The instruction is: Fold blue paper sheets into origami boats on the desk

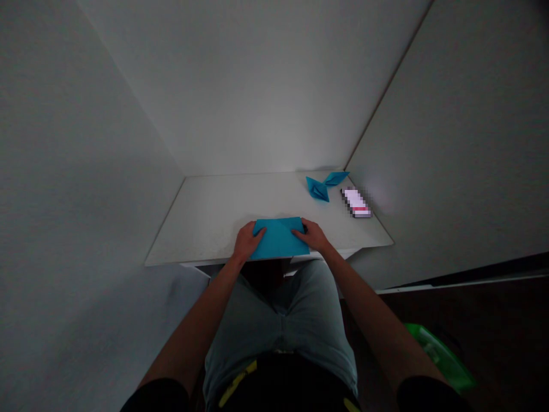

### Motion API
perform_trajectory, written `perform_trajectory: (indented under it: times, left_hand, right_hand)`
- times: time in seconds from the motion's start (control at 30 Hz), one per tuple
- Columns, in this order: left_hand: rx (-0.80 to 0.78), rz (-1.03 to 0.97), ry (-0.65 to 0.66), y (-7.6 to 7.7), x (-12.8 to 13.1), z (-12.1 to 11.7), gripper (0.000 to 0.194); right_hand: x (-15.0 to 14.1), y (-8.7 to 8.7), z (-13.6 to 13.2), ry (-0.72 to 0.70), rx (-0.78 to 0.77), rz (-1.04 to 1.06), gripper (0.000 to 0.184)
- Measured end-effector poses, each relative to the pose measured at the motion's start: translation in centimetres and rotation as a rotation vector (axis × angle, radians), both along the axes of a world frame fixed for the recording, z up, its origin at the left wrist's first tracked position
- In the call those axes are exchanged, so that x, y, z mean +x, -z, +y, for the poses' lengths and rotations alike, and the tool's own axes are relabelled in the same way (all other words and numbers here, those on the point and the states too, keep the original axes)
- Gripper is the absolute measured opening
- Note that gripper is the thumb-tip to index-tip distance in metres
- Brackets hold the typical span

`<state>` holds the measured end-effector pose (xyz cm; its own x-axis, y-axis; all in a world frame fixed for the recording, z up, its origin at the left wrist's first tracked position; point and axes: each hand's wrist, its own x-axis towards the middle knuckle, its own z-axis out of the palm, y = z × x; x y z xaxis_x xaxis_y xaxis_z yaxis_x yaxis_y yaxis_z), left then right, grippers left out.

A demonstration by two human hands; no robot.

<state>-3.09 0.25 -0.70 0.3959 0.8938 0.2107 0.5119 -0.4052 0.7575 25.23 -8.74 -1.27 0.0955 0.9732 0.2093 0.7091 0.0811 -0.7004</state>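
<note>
A sheet of blue paper (281,239) is held flat between my two hands at the table's front edge. My left hand (249,237) grips its left side, thumb on top and fingers behind. On the right side, my right hand (312,233) pinches the paper the same way, its thumb lying on the upper face. Whether the paper is folded over I cannot tell for certain. Two folded blue paper boats (317,189) lie close together toward the back right of the table, apart from my hands.
The white table (206,212) fits between white walls on the left, back and right. A phone with a blurred, lit screen (357,202) rests near its right edge. Down on the dark floor at lower right is a green container (444,357). My legs are under the table's front edge.
</note>
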Motion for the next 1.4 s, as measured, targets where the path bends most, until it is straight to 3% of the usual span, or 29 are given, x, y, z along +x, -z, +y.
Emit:
perform_trajectory:
  times: [0.17,0.33,0.43,0.6,0.87,1.0,1.07,1.2,1.4]
  left_hand:
    - [0.081,0.079,0.098,-0.2,-0.1,-0.1,0.025]
    - [0.279,0.236,0.404,-0.2,0.0,-0.8,0.050]
    - [0.359,0.402,0.507,-0.2,0.0,-1.5,0.057]
    - [0.466,0.540,0.514,0.1,-0.1,-2.3,0.088]
    - [0.499,0.545,0.475,0.2,0.0,-4.4,0.065]
    - [0.483,0.471,0.473,-0.2,-0.7,-5.5,0.072]
    - [0.467,0.429,0.467,-0.2,-1.3,-5.4,0.074]
    - [0.404,0.377,0.496,-0.4,-2.1,-4.5,0.060]
    - [0.283,0.366,0.540,-1.3,-1.7,-3.0,0.047]
  right_hand:
    - [-0.1,-0.1,0.1,-0.054,0.043,-0.054,0.032]
    - [-1.1,-1.1,-0.5,-0.230,0.133,-0.223,0.037]
    - [-1.6,-1.6,-1.2,-0.293,0.108,-0.363,0.046]
    - [-1.6,-1.4,-2.0,-0.370,0.057,-0.522,0.073]
    - [-2.2,-0.4,-3.3,-0.392,0.061,-0.630,0.095]
    - [-2.1,-0.3,-3.7,-0.404,0.111,-0.596,0.112]
    - [-1.8,-0.4,-4.0,-0.443,0.132,-0.557,0.108]
    - [-1.2,-0.9,-4.5,-0.454,0.116,-0.463,0.079]
    - [-0.8,-2.2,-3.9,-0.470,-0.065,-0.344,0.057]
